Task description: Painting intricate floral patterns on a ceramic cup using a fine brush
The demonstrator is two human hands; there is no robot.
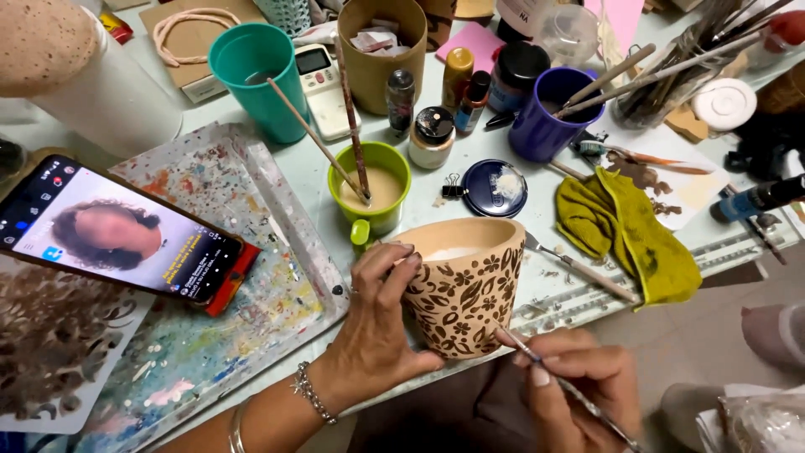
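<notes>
Most of the view is a pale, paint-flecked bench (503, 180) crowded with craft clutter, its near edge giving way to bare floor at lower right. One broad flat tray (251, 252), speckled all over with dried paint in many colours, lies at left, and a smartphone (117, 235) with a lit screen rests tilted across its corner. Next in size, a tapered terracotta pot (465, 285) leans over the bench edge, its matte clay wall covered in dark brown painted leaves and flowers. Left hand (381, 327) wraps the pot's side, fingers curled over the rim, its grip pressed firmly around the clay. Right hand (579, 386) sits just below the pot, grip pinching a thin brush (537, 361) whose tip touches the pot's lower wall. Behind stand a smooth teal plastic cup (256, 71), a purple mug (549, 113) of brushes, and a glossy lime-green mug (377, 189) of beige paint holding two long brushes. Crumpled mustard-yellow cloth (637, 231) lies to the right, beside a round dark blue lid (495, 189)
</notes>
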